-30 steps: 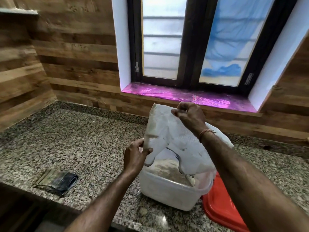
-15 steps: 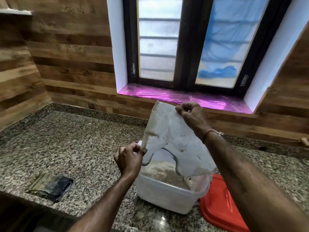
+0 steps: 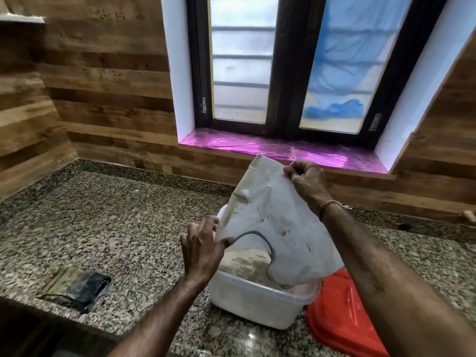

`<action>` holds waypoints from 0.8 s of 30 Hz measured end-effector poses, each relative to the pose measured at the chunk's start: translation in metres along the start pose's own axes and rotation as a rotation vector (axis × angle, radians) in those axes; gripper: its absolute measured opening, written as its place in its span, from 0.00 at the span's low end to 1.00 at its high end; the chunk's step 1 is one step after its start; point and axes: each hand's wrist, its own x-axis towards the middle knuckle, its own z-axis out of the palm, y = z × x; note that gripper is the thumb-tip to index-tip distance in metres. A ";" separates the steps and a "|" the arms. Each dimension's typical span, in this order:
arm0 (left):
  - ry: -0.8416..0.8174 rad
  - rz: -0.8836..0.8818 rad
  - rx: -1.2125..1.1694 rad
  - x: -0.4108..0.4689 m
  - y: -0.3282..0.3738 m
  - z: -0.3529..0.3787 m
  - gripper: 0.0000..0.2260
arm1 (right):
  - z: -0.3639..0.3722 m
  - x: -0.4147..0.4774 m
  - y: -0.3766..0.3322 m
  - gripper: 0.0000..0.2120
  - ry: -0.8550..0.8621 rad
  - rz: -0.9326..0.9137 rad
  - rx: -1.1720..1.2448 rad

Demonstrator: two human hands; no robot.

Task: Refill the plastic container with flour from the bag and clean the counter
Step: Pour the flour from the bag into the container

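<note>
A white flour bag [image 3: 280, 220] hangs upside down over a clear plastic container [image 3: 252, 302] on the granite counter [image 3: 123, 228]. Its mouth dips into the container. A heap of flour [image 3: 244, 261] lies inside. My right hand [image 3: 306, 181] pinches the bag's raised bottom corner. My left hand [image 3: 203, 248] grips the bag's lower left edge beside the container's rim.
A red lid [image 3: 342, 320] lies flat on the counter, right of the container. A dark folded cloth [image 3: 77, 287] sits near the counter's front edge at the left. A pink-lined window sill [image 3: 283, 150] runs behind, above the wooden wall.
My left hand has shifted a little lower along the bag's edge. The flour heap in the container looks larger. The bag stays raised in my right hand.
</note>
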 end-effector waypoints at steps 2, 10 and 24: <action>-0.017 0.035 0.105 0.001 0.001 0.000 0.38 | -0.003 0.004 -0.004 0.10 -0.033 0.004 0.054; -0.120 -0.090 -0.022 0.015 0.014 -0.005 0.35 | -0.009 0.007 -0.013 0.10 -0.088 -0.005 0.076; -0.426 -0.967 -1.134 0.015 0.031 -0.016 0.15 | -0.011 0.007 -0.030 0.10 -0.118 -0.001 0.033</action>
